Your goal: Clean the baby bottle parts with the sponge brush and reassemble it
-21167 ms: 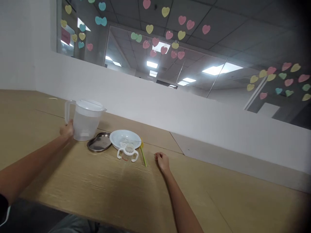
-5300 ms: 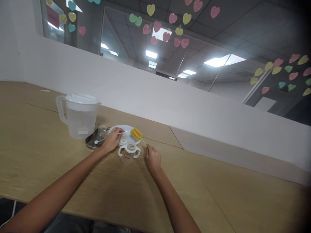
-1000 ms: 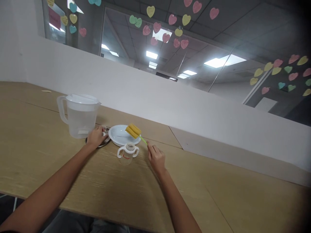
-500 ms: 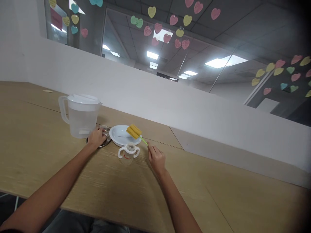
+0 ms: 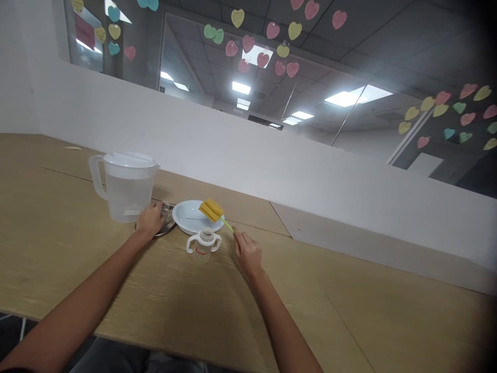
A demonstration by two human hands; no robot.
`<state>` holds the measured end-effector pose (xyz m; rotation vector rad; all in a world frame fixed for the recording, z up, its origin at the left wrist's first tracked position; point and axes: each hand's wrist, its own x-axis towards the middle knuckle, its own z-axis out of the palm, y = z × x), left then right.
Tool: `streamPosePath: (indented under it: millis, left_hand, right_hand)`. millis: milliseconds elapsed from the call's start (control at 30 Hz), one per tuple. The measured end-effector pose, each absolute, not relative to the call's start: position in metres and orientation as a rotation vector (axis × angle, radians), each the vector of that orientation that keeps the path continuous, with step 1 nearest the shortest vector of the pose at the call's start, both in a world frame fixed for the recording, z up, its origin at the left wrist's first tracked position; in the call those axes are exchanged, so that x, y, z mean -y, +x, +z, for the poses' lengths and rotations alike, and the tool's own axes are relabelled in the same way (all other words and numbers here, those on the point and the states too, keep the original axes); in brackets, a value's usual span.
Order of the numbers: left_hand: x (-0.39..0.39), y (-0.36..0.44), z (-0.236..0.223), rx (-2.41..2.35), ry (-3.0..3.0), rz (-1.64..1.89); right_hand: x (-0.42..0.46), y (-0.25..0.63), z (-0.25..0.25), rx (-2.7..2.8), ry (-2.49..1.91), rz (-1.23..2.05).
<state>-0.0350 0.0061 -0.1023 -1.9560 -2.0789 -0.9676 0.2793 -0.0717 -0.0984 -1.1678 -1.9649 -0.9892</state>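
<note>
My right hand (image 5: pixel 247 253) is closed round the thin green handle of a yellow sponge brush (image 5: pixel 212 210). Its sponge head is over the right side of a white bowl (image 5: pixel 186 224). In front of the bowl a clear baby bottle (image 5: pixel 201 253) with two white handles stands upright and uncapped. At the rim of a round metal tray (image 5: pixel 167 229), my left hand (image 5: pixel 150 221) has its fingers closed on a small clear cup-like piece (image 5: pixel 165 211). The hand hides part of that piece and the tray.
A large translucent lidded pitcher (image 5: pixel 130 189) stands close behind my left hand, its handle to the left. The wooden table (image 5: pixel 163 305) backs onto a white wall (image 5: pixel 217 150) below a window with heart-shaped notes. A small flat piece (image 5: pixel 72 148) lies at the far left.
My left hand has shifted slightly left and down, its fingers now against the clear piece's left side. My right hand holds the brush almost unmoved over the bowl. The view has shifted slightly.
</note>
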Motion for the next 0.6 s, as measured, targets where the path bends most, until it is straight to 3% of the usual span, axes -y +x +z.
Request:
streamPosePath:
  millis: [200, 367, 600]
  left_hand:
    - [0.032, 0.007, -0.07, 1.43, -2.134, -1.637]
    - [0.071, 0.051, -0.087, 1.218, -2.515, -1.263]
    - [0.079, 0.056, -0.111, 1.403, -2.617, -1.633]
  right_hand:
    - [0.074, 0.279, -0.095, 1.909, -1.174, -0.99]
    - [0.074, 0.279, -0.094, 1.83, -1.178, -0.979]
    - [0.078, 0.275, -0.091, 1.798, -1.123, -0.961]
